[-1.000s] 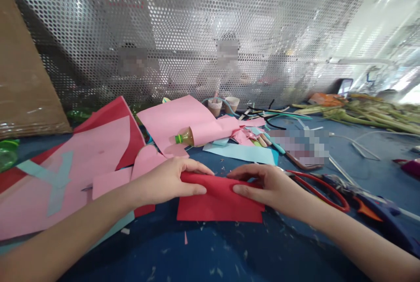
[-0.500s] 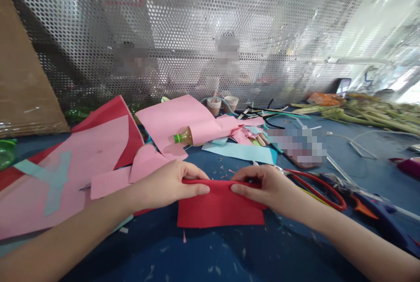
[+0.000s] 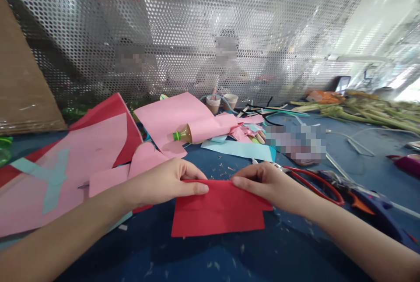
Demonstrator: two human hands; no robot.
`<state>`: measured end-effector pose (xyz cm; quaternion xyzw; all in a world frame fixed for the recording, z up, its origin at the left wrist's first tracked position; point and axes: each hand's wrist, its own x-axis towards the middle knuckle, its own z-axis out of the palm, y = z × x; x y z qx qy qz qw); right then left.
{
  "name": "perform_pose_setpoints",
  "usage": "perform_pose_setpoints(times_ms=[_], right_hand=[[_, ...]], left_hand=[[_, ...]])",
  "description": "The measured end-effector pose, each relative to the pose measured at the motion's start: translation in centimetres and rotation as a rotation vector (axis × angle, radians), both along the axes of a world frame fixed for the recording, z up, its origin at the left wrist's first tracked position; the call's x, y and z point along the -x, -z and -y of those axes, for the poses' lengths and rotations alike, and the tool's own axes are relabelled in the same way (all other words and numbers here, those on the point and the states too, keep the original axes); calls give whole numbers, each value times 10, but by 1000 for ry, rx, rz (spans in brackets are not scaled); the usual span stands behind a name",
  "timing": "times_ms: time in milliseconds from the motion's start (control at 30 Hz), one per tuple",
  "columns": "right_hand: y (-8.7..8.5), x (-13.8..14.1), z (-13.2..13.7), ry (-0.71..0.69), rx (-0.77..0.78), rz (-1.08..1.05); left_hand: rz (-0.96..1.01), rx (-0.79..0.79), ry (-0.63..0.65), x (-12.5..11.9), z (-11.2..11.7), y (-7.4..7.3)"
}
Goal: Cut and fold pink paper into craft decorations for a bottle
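A piece of red paper is held between my two hands, just above the blue tabletop. It looks folded over, with a step showing at its right side. My left hand pinches its upper left edge, thumb in front and fingers behind. At the upper right edge my right hand grips it the same way. The fingers behind the paper are mostly hidden. Just beyond my right hand lie red-handled scissors, partly covered by that hand.
Pink paper sheets lie left, beside pink paper round a bottle. A light blue strip is ahead. A glue gun lies right. Two cups stand before the perforated metal panel; leafy stalks lie far right.
The red paper's lower part reaches nearer to me, and more of its front shows, with a step at the right. Both hands keep their pinch at the upper edge, hardly moved.
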<state>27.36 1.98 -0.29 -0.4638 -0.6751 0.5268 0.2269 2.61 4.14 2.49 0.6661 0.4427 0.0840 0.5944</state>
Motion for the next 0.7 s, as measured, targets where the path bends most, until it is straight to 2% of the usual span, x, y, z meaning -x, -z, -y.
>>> perform_pose_setpoints(times_ms=[200, 700], right_hand=[[0, -4, 0, -107, 164, -72], [-2, -6, -3, -139, 98, -59]], left_hand=[[-32, 39, 38, 4, -3, 2], [-78, 28, 19, 2, -5, 2]])
